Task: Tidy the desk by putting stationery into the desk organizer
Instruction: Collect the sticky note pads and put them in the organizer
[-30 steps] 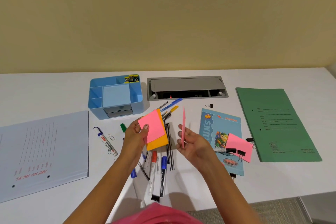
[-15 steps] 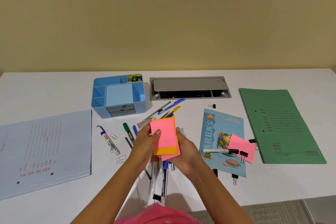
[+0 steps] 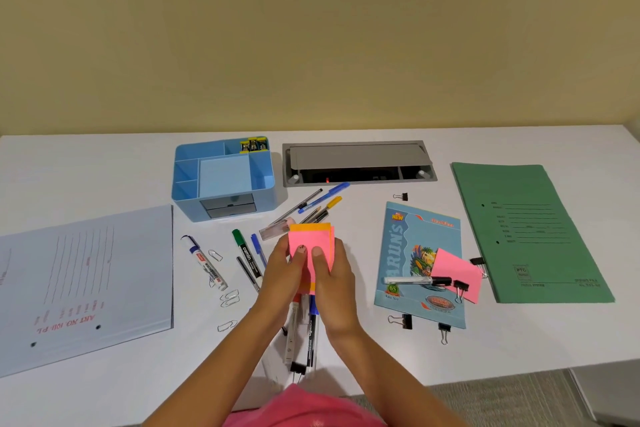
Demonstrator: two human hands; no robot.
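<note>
Quick update: the two hands are coming together now. A second ago the left hand (image 3: 282, 270) was holding a pink and an orange pad while the right hand (image 3: 337, 284) was holding another pink pad edge-on, well apart from them. Now all of it is sitting squared up as one sticky-note stack (image 3: 311, 244), pink on top with orange peeking out at the far edge.

Both grips are closing around that stack. The thumbs are pressing on the top sheet and the fingers are curling underneath, so neither hand is free.

The stack is hovering above the bench (image 3: 104, 170), over the loose pens and markers (image 3: 304, 333), at roughly 5 o'clock from the blue desk organizer (image 3: 265, 184). So nothing's going in yet.

My read is that the gathering part is basically done and the carry to the organizer is coming up next. The wide middle compartment is looking like the natural fit, and only the back compartment at 12 o'clock is holding anything, some small yellow-and-black items (image 3: 254, 144).

There's plenty left to do, though. One more pink sticky pad (image 3: 457, 274) is lying on the notebook (image 3: 415, 253) out at 3 o'clock from the hands, and paper clips (image 3: 230, 298) are lying at 9 o'clock.
</note>
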